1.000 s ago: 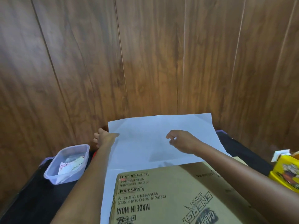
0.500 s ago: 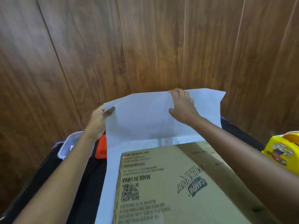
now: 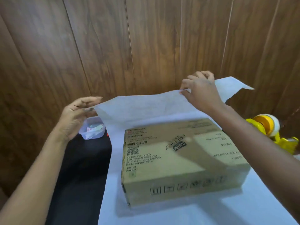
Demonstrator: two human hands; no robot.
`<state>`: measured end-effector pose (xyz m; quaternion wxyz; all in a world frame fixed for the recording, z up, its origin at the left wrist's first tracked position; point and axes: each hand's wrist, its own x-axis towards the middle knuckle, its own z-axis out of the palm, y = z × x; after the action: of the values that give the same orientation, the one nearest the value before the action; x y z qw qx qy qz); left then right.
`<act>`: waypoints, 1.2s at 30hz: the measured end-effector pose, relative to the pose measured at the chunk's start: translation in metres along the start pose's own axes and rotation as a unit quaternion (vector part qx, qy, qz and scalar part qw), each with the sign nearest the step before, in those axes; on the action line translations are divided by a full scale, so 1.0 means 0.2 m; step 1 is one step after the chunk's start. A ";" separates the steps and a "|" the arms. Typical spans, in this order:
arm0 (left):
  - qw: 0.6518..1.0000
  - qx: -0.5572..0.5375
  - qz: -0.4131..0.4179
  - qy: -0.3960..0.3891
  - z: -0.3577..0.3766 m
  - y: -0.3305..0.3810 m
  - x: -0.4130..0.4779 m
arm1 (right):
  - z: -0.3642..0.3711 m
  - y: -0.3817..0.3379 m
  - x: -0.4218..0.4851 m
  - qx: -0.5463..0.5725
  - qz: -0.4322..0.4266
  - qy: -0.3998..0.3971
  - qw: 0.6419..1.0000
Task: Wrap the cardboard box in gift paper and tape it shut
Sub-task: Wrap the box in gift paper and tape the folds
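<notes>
grips of left hand (image 3: 76,114) and right hand (image 3: 199,91) still pinch paper (image 3: 138,108) edge, drawn nearer the box (image 3: 178,156).

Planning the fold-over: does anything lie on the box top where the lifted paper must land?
Nothing visible does. The cardboard box top is bare; the left hand and right hand hold the paper edge raised behind it.
</notes>
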<state>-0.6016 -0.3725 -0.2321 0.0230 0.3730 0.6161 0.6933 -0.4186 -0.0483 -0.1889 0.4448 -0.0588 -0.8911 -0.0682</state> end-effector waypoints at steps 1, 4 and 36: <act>1.000 0.007 0.018 0.019 -0.01 0.04 -0.06 | -0.03 -0.03 -0.07 0.010 -0.012 0.008 1.000; 0.990 0.083 0.107 0.047 0.04 0.21 -0.24 | -0.09 -0.09 -0.26 0.046 -0.019 -0.032 0.998; 0.682 0.676 0.102 -0.260 1.09 -0.09 -0.71 | -0.30 0.15 -0.99 0.086 0.177 -0.415 0.888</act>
<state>-0.3877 -0.2564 -0.3249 -0.1464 0.5131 0.8449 -0.0381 -0.2473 -0.0375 -0.3093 0.0429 -0.2000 -0.9716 0.1192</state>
